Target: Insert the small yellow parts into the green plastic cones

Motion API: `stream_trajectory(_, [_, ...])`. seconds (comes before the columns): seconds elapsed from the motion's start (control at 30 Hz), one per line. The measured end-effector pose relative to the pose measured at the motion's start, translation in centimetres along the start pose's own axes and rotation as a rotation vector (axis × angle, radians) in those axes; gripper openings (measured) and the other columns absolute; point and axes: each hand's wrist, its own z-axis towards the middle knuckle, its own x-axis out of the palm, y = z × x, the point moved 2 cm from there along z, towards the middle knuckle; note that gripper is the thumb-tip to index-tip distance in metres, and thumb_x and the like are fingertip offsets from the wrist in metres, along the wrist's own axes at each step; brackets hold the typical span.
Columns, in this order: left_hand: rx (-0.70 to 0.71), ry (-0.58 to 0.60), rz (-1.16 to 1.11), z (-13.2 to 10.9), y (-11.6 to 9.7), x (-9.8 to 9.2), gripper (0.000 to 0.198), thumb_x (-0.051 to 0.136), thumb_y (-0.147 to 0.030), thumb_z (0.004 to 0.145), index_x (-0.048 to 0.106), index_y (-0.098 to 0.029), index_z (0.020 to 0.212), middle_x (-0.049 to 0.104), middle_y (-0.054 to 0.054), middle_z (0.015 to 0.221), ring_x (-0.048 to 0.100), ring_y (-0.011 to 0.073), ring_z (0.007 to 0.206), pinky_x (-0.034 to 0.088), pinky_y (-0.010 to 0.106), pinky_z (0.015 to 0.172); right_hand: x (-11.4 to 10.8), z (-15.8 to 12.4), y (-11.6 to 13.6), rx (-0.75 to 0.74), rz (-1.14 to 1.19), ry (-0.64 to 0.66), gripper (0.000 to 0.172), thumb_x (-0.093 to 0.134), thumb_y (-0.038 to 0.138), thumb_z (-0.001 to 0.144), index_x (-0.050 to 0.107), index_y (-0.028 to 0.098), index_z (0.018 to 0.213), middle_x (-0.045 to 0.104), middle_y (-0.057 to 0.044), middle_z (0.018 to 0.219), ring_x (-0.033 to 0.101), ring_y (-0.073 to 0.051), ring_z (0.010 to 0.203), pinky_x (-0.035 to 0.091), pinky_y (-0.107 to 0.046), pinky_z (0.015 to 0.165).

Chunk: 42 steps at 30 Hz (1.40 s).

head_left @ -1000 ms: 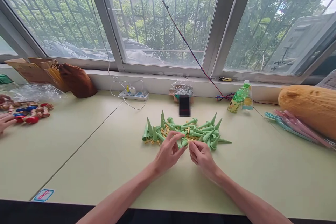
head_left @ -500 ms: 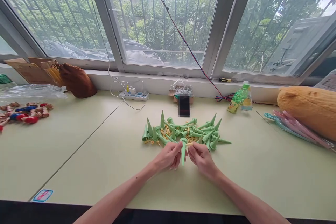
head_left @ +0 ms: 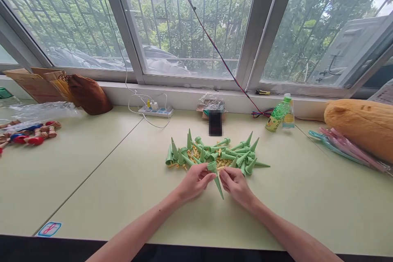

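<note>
My left hand [head_left: 196, 181] is closed on a green plastic plant watering spike [head_left: 218, 186], its wide collar up and its point slanting down to the right. Close beside it, my right hand [head_left: 236, 182] pinches a small pale yellow plastic piece [head_left: 220, 168] near the spike's collar; whether the two parts touch, I cannot tell. Just beyond both hands lies a pile of similar green spikes [head_left: 242, 159], some upright and some on their sides. Small yellow pieces [head_left: 194, 156] are scattered among them.
Behind the pile stand a dark pixelated rectangle [head_left: 215, 123] and a small box [head_left: 202, 108]. A power strip [head_left: 164, 112], a green bottle [head_left: 278, 116] and a brown bag [head_left: 89, 95] line the windowsill. Wooden toys [head_left: 35, 139] lie left, a plush cushion [head_left: 359, 127] right.
My left hand has turned the spike, so its tip now slants to the right instead of pointing nearly straight down. The right hand still pinches the yellow piece close by.
</note>
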Motion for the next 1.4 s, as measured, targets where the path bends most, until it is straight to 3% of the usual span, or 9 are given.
stream_trajectory(0.23, [0.231, -0.154, 0.337, -0.2, 0.3, -0.2, 0.03, 0.059, -0.033, 0.092, 0.045, -0.017, 0.071, 0.042, -0.003, 0.066, 0.038, 0.0093, 0.057, 0.034, 0.021, 0.052, 0.1, 0.0, 0.5, 0.02, 0.01, 0.022, 0.051, 0.055, 0.052, 0.094, 0.038, 0.02, 0.06, 0.028, 0.007, 0.054, 0.021, -0.007, 0.047, 0.016, -0.024, 0.043])
stream_trajectory(0.37, [0.292, -0.137, 0.403, -0.6, 0.3, -0.3, 0.021, 0.05, -0.027, 0.097, 0.052, -0.016, 0.079, 0.043, -0.001, 0.074, 0.039, 0.0097, 0.06, 0.034, 0.021, 0.053, 0.2, 0.1, 0.5, 0.044, 0.055, 0.021, 0.052, 0.056, 0.053, 0.093, 0.036, 0.02, 0.059, 0.027, 0.008, 0.053, 0.02, -0.006, 0.045, 0.015, -0.023, 0.041])
stream_trajectory(0.57, [0.229, -0.166, 0.379, -0.2, 0.0, 0.0, 0.018, 0.053, -0.03, 0.096, 0.055, -0.017, 0.085, 0.045, -0.002, 0.075, 0.041, 0.0082, 0.058, 0.037, 0.02, 0.054, 0.3, 0.1, 0.6, 0.059, 0.102, -0.015, 0.051, 0.058, 0.056, 0.092, 0.038, 0.02, 0.062, 0.027, 0.009, 0.053, 0.02, -0.005, 0.044, 0.015, -0.023, 0.04])
stream_trajectory(0.7, [0.117, -0.196, 0.216, 0.1, 0.0, 0.2, 0.023, 0.063, -0.038, 0.09, 0.054, -0.017, 0.095, 0.049, -0.003, 0.072, 0.042, 0.0065, 0.052, 0.036, 0.019, 0.049, 0.3, 0.2, 0.9, 0.032, 0.113, -0.058, 0.05, 0.057, 0.057, 0.092, 0.038, 0.021, 0.064, 0.028, 0.008, 0.055, 0.019, -0.006, 0.045, 0.016, -0.022, 0.039])
stream_trajectory(0.8, [0.0, -0.106, -0.034, 0.3, 0.0, 0.2, 0.031, 0.06, -0.046, 0.091, 0.054, -0.016, 0.088, 0.05, -0.004, 0.065, 0.043, 0.0058, 0.045, 0.034, 0.018, 0.042, 0.2, 0.2, 0.8, -0.017, 0.103, -0.084, 0.05, 0.056, 0.058, 0.092, 0.039, 0.021, 0.064, 0.029, 0.008, 0.055, 0.019, -0.006, 0.045, 0.016, -0.022, 0.039])
stream_trajectory(0.93, [-0.193, 0.098, -0.376, 0.3, 0.1, 0.3, 0.058, 0.036, -0.061, 0.097, 0.056, -0.012, 0.07, 0.051, 0.0, 0.056, 0.049, 0.0089, 0.038, 0.035, 0.02, 0.036, -0.1, 0.1, 0.3, -0.058, 0.043, -0.066, 0.048, 0.054, 0.057, 0.093, 0.043, 0.02, 0.065, 0.031, 0.007, 0.054, 0.019, -0.007, 0.045, 0.017, -0.023, 0.04])
stream_trajectory(1.07, [-0.254, 0.241, -0.539, 0.2, 0.0, 0.5, 0.071, 0.029, -0.066, 0.096, 0.062, -0.009, 0.069, 0.055, 0.004, 0.058, 0.049, 0.0088, 0.038, 0.038, 0.021, 0.039, -0.1, -0.3, -0.1, -0.093, -0.1, 0.008, 0.044, 0.049, 0.051, 0.097, 0.05, 0.019, 0.067, 0.043, 0.003, 0.055, 0.027, -0.008, 0.046, 0.02, -0.024, 0.042])
stream_trajectory(1.3, [-0.251, 0.23, -0.543, -0.1, 0.3, 0.5, 0.063, 0.039, -0.064, 0.095, 0.062, -0.009, 0.074, 0.059, 0.005, 0.066, 0.052, 0.0086, 0.042, 0.038, 0.02, 0.038, 0.1, -0.3, 0.4, -0.097, -0.163, 0.01, 0.047, 0.047, 0.051, 0.098, 0.054, 0.017, 0.067, 0.043, 0.003, 0.053, 0.028, -0.009, 0.045, 0.021, -0.025, 0.043])
stream_trajectory(1.4, [-0.227, 0.217, -0.465, -0.2, 0.2, 0.4, 0.058, 0.043, -0.063, 0.094, 0.059, -0.011, 0.077, 0.057, 0.003, 0.059, 0.05, 0.0089, 0.041, 0.037, 0.019, 0.039, 0.1, -0.3, 0.2, -0.077, -0.148, 0.0, 0.049, 0.047, 0.054, 0.097, 0.052, 0.018, 0.064, 0.038, 0.004, 0.053, 0.027, -0.009, 0.045, 0.021, -0.025, 0.043])
